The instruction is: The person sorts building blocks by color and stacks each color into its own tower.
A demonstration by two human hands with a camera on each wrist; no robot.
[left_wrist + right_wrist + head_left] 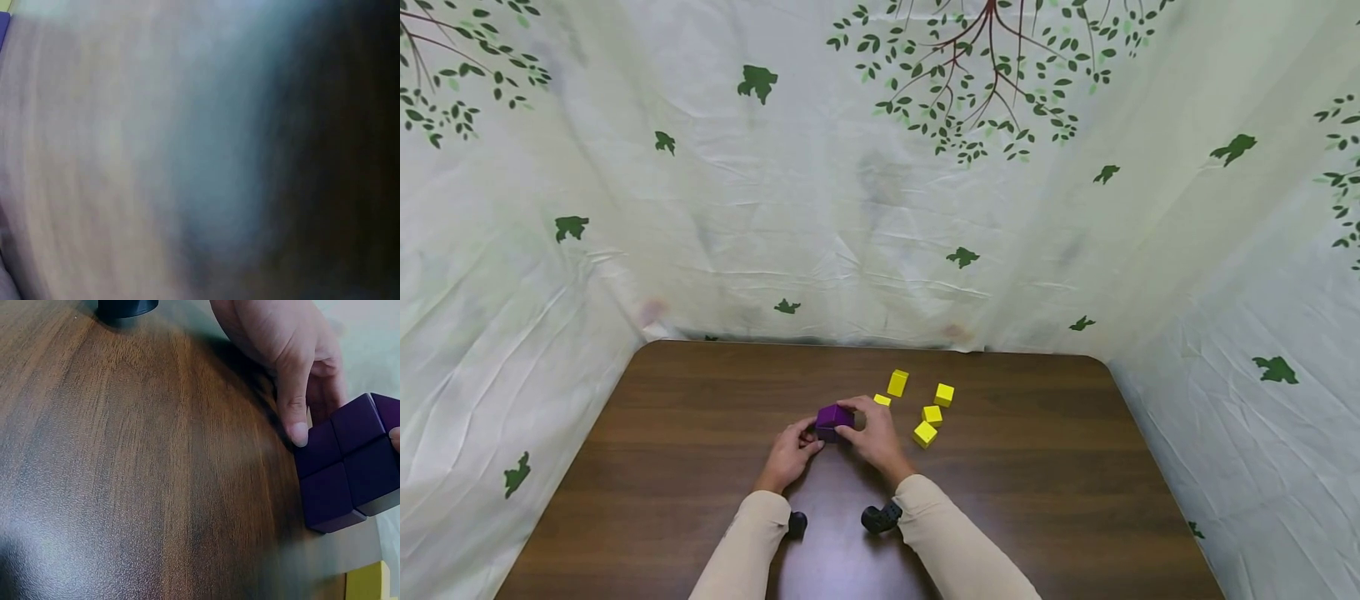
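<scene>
Several purple cubes point(834, 423) stand pressed together as one block near the middle of the table; the right wrist view shows a face of the purple cubes point(337, 472) divided by seams into smaller squares. From the left side my left hand point(789, 453) pinches them, its thumb point(297, 422) against the lower edge. My right hand point(876, 432) grips the opposite side between thumb and fingers. Only a sliver of purple block point(3, 28) enters the left wrist view, which is otherwise blurred.
Several yellow cubes point(925, 433) lie loose to the right and behind my right hand, on the brown wooden table point(700, 417). A pale cloth point(850, 250) printed with leaves hangs around the table's back and sides. Black wrist devices point(880, 517) sit below both sleeves.
</scene>
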